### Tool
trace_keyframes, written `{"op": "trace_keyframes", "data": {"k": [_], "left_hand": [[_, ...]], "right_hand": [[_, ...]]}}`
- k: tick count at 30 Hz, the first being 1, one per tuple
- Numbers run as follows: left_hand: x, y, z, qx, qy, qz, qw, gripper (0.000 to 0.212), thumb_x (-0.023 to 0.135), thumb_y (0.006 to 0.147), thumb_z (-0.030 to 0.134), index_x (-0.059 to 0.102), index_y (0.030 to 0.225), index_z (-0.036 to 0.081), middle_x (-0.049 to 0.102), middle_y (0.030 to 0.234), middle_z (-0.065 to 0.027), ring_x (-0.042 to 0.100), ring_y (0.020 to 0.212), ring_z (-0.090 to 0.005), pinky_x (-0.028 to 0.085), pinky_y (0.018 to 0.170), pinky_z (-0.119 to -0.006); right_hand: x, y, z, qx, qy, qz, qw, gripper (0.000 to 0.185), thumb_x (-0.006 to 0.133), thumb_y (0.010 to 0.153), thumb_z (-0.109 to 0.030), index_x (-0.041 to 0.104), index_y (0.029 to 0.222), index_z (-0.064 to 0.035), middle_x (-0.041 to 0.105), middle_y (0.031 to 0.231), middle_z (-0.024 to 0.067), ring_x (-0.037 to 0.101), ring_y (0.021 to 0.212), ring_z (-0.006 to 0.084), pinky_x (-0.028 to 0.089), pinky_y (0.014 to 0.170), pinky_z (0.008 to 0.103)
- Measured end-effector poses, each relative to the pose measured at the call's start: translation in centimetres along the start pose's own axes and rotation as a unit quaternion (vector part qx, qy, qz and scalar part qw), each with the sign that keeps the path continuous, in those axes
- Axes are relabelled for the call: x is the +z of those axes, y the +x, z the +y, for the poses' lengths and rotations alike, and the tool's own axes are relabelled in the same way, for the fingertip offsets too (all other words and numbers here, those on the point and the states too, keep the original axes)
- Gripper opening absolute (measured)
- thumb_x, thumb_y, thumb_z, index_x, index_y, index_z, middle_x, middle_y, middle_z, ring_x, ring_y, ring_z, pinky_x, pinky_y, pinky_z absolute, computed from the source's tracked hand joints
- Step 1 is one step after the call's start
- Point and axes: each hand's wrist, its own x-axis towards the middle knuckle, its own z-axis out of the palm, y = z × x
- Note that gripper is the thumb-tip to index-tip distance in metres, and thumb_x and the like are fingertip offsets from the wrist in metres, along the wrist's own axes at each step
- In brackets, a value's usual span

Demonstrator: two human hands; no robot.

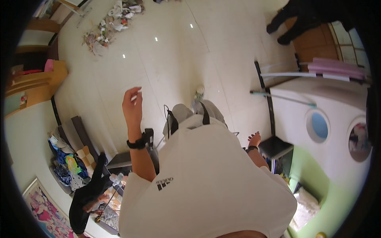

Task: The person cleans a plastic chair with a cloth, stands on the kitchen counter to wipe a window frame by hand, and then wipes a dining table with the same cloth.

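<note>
My left hand (133, 104) hangs over the pale tiled floor (178, 65), its fingers loosely bent and no object clearly visible in them. A black band (137, 144) circles that wrist. My right hand (255, 138) is low on the other side, near a black-topped stool or small table (275, 146); its fingers are slightly apart, and I see nothing held. The right wrist also wears a dark band (252, 148). Between the arms are my white shirt (208, 178), light trousers (212, 111) and one shoe (199, 91).
A heap of mixed rubbish (114, 23) lies on the floor ahead. One person in black (89, 196) is by the cluttered sofa (67, 160); dark legs (293, 26) show at upper right. A thin pole (285, 98) crosses before the white partition (297, 89). Wooden furniture (56, 76) stands left.
</note>
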Motion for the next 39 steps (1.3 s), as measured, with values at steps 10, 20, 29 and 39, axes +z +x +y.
{"op": "trace_keyframes", "data": {"k": [10,20,29,39], "left_hand": [[2.2,20.2,1.7,-0.039,0.006,0.050,0.998,0.020,0.059,0.097,0.002,0.067,0.115,0.000,0.066,0.107,-0.0064,0.064,0.098,-0.0147,0.058,0.086,-0.031],[19.4,58.2,17.6,0.234,0.085,-0.266,0.931,0.017,0.060,0.100,0.008,0.066,0.115,0.002,0.066,0.111,-0.0067,0.063,0.100,-0.0140,0.054,0.087,-0.031],[37.3,71.0,38.3,0.364,-0.069,-0.482,0.794,0.014,0.056,0.099,0.001,0.062,0.111,-0.004,0.062,0.108,-0.0074,0.060,0.101,-0.0158,0.053,0.097,-0.033],[45.1,78.0,50.2,0.417,-0.121,-0.491,0.755,0.026,0.049,0.090,-0.013,0.064,0.107,-0.002,0.055,0.106,-0.0068,0.058,0.093,-0.0147,0.050,0.086,-0.026]], "right_hand": [[29.4,-5.0,-38.4,-0.356,0.059,-0.210,0.909,0.035,0.050,0.107,-0.032,0.059,0.128,-0.0050,0.067,0.106,0.0053,0.063,0.085,0.0126,0.049,0.073,0.0276],[35.1,-6.0,-25.0,-0.073,0.327,0.114,0.935,0.032,0.055,0.104,-0.037,0.061,0.122,-0.0112,0.068,0.099,0.0070,0.061,0.073,0.0129,0.048,0.060,0.0276],[40.4,-28.2,-14.4,0.206,0.329,0.421,0.820,0.050,0.049,0.101,-0.051,0.056,0.121,-0.0059,0.067,0.101,0.0145,0.065,0.070,0.0247,0.051,0.057,0.0375],[51.1,-17.2,-28.5,0.236,0.331,0.382,0.830,0.051,0.049,0.099,-0.052,0.055,0.118,-0.0045,0.064,0.090,0.0104,0.059,0.061,0.0220,0.047,0.050,0.0337]]}}
